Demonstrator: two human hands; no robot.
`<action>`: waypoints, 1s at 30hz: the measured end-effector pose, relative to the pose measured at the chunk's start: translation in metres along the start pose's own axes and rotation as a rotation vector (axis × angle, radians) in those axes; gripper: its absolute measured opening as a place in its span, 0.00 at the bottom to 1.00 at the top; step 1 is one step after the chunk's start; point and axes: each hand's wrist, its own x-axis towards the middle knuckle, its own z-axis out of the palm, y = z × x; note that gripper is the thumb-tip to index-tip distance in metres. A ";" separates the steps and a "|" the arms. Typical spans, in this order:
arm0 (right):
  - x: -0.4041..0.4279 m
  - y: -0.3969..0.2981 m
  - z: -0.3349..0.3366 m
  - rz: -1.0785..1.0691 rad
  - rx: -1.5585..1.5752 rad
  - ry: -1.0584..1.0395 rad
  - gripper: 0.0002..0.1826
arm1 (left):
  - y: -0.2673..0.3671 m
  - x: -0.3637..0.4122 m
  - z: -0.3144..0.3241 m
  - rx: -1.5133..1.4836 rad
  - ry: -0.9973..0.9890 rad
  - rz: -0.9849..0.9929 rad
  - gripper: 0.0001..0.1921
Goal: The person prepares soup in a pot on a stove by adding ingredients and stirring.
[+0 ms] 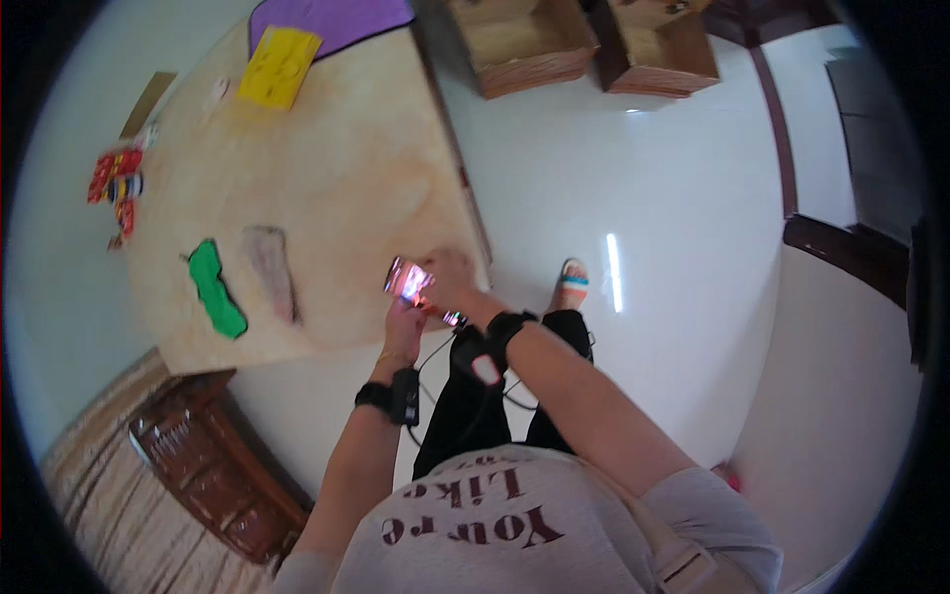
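My left hand (pixel 405 330) is closed around the lower end of a smartphone (pixel 408 278) with a lit screen, above the near right corner of a marble-look table (pixel 349 171). My right hand (pixel 449 275) is close against the phone's right side; it is blurred, and whether it grips anything cannot be told. A green cloth item (pixel 215 289) and a greyish cloth item (pixel 271 271) lie on the table to the left. Farther back lies a yellow sheet or packet (pixel 280 68), partly over a purple mat (pixel 334 26).
Two open wooden drawers or boxes (pixel 538 70) (pixel 660 63) stand on the floor beyond the table's right edge. A dark carved wooden chair or cabinet (pixel 215 475) is at the lower left. Red packets (pixel 115 174) lie at the table's far left edge. Cables hang from my wrist straps.
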 end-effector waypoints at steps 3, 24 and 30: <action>0.003 0.009 -0.002 -0.043 0.093 -0.001 0.26 | -0.010 0.016 -0.017 0.074 -0.015 -0.112 0.35; 0.002 0.005 -0.009 0.009 0.097 -0.122 0.25 | -0.010 0.010 -0.019 0.035 0.054 -0.125 0.33; 0.009 0.014 0.000 -0.092 0.050 -0.114 0.27 | -0.013 0.010 -0.025 0.046 -0.001 -0.111 0.36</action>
